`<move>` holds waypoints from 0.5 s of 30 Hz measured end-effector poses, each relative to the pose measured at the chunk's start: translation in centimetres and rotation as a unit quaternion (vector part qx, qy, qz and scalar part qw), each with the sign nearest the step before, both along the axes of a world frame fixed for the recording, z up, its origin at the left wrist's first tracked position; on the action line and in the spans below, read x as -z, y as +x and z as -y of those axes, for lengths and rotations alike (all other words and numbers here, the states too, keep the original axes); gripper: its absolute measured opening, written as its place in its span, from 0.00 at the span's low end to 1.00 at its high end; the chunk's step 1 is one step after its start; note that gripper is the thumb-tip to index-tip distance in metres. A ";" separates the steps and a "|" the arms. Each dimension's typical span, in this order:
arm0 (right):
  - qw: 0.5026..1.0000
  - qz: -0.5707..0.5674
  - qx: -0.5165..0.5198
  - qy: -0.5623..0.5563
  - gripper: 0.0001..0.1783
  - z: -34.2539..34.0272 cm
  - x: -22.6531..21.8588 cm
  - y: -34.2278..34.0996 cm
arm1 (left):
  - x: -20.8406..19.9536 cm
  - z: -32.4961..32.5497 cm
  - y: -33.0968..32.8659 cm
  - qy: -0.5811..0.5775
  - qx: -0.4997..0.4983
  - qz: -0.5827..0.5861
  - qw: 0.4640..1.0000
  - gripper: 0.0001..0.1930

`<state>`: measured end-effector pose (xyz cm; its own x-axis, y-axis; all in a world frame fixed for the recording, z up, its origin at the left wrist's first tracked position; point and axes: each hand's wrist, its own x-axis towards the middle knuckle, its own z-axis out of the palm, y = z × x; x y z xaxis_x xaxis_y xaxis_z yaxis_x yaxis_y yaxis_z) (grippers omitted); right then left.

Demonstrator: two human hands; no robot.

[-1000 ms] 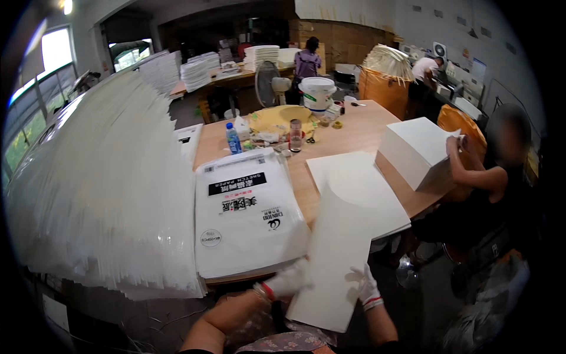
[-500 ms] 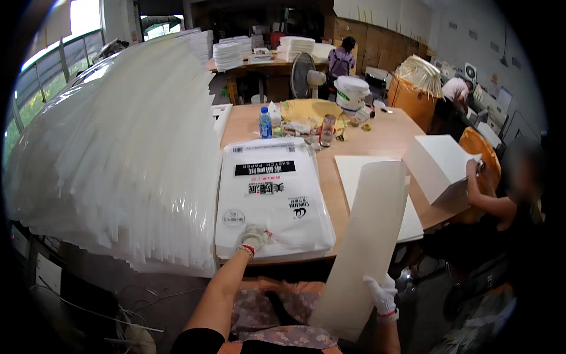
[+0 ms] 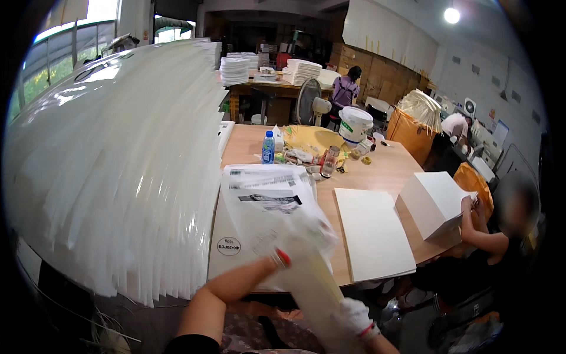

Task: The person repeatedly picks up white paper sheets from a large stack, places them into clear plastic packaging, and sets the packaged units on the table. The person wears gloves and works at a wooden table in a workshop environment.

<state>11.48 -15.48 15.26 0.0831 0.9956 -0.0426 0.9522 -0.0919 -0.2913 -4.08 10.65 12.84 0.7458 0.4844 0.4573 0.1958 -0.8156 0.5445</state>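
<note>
A pile of printed clear plastic bags (image 3: 236, 215) lies on the near part of the table. The top bag is lifted and crumpled toward its near right corner. There my left hand (image 3: 303, 243), in a white glove with a red cuff, is smeared by motion, so its fingers do not show clearly. A curved cream sheet or stack of paper (image 3: 312, 289) slants up from my lap, its upper end by the bag and partly hidden by blur. My right hand (image 3: 352, 317), gloved too, is closed on the paper's right edge.
A flat paper stack (image 3: 374, 236) lies right of the bags, with a taller white stack (image 3: 433, 200) beyond, where a seated person works. A huge heap of plastic bags (image 3: 118, 177) rises at left. Behind stand a blue-capped bottle (image 3: 268, 148), a glass (image 3: 330, 162) and a white bucket (image 3: 355, 124).
My left hand has moved right and lifted the top bag's near side. My right hand has brought the paper leftward and lower, its upper end now at the bag. The view has tilted up slightly.
</note>
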 end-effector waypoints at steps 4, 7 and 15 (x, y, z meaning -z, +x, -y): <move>0.969 -0.163 0.065 0.174 0.20 -5.0 1.7 1.0 | -6.0 11.6 2.1 -0.166 0.061 -0.160 0.971 0.25; 0.931 -0.026 0.231 0.282 0.22 -6.2 6.1 2.8 | -1.2 10.2 -0.5 -0.214 0.010 -0.100 0.972 0.25; 0.959 -0.119 0.216 0.142 0.23 -14.1 14.1 7.9 | 12.4 4.8 -12.5 -0.017 -0.214 0.043 0.976 0.17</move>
